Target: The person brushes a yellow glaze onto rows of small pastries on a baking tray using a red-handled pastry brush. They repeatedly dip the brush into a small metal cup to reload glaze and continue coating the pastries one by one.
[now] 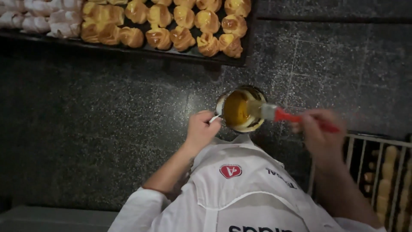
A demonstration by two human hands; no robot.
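My left hand [201,129] grips the handle of a small metal cup [253,125] filled with yellow egg wash, held in front of my white apron. My right hand [319,131], blurred by motion, holds a pastry brush [279,114] by its red handle. The brush bristles dip into the cup's yellow liquid. A dark baking tray [240,60] sits at the top of the view, carrying several knotted dough pieces; those on the right look glazed yellow [182,36], those at the far left are pale white [38,19].
The floor is dark speckled stone [107,129]. At the lower right stands a white wire rack [377,172] with shelves of shaped dough pieces. A pale ledge shows at the bottom left corner.
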